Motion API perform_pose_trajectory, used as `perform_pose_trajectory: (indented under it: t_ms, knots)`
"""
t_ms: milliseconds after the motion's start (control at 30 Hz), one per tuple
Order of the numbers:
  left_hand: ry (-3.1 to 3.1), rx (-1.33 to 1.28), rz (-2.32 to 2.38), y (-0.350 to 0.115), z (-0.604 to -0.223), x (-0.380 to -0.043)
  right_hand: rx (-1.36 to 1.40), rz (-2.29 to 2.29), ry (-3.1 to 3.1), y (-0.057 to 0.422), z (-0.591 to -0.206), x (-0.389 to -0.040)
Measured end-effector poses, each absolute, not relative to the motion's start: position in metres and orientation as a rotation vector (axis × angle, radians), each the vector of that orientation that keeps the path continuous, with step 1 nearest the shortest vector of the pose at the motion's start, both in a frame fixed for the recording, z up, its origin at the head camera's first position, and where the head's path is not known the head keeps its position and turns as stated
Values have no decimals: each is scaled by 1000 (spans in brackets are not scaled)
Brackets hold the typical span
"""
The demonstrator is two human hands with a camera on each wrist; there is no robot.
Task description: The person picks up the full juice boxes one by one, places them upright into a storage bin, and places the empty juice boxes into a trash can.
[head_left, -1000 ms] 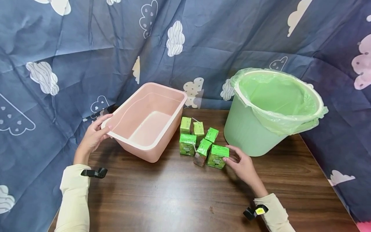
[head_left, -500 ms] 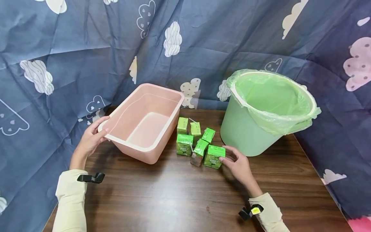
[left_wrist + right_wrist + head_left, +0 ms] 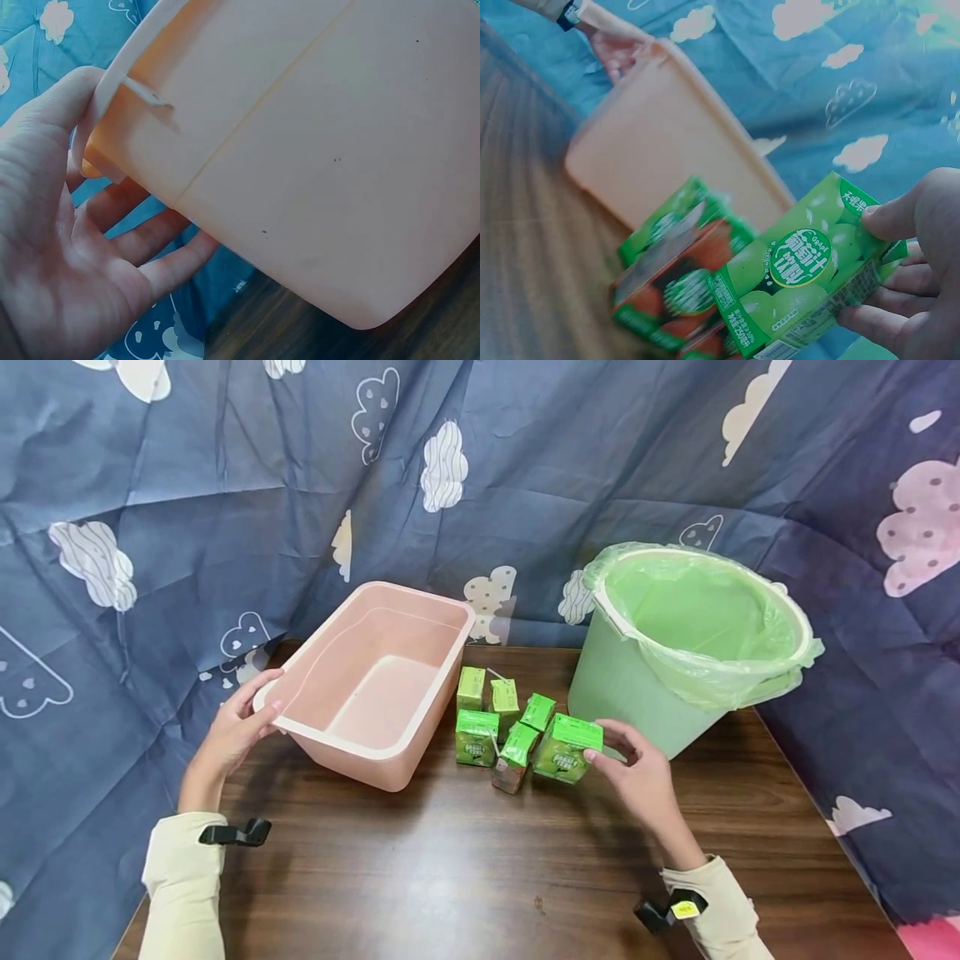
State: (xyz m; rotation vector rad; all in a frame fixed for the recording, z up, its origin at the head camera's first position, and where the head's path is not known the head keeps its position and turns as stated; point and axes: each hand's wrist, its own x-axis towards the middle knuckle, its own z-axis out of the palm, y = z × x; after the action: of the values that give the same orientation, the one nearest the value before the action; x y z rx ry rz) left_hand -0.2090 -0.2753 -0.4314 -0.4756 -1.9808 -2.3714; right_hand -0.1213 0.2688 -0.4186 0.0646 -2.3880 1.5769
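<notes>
My left hand (image 3: 236,727) grips the near left corner of a pale pink plastic tub (image 3: 426,731). In the left wrist view its thumb lies over the rim (image 3: 109,82), with the fingers under and behind the wall. My right hand (image 3: 643,774) holds a green grape juice carton (image 3: 567,750) by its right side, thumb on the front face; the carton looks tilted and slightly raised. Several other juice cartons stand in a cluster to its left, among them a green one (image 3: 477,739) and one with a reddish front (image 3: 512,764). Straws stick up beside some.
A light green bucket (image 3: 622,681) lined with a translucent bag stands behind my right hand, near the backdrop. The cartons sit between tub and bucket on a dark wooden table (image 3: 450,877). A blue cloud-patterned cloth (image 3: 547,460) hangs behind.
My right hand has lifted the grape juice carton a little and tilted it. The left hand keeps its grip on the tub; the head view has shifted slightly.
</notes>
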Motion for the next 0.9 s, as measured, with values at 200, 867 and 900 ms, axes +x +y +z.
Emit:
perform_pose_trajectory:
  t_ms: [200, 867, 900]
  knots:
    - [-2037, -466, -2304, -274, -432, -207, 128, 1638, -2266, 264, -391, -118]
    - [-2026, -448, -2117, -270, -443, -204, 421, 1784, -2049, 221, -324, -148]
    - [-2025, -443, -2110, -269, -443, -204, 424, 1765, -2054, 218, -321, -152]
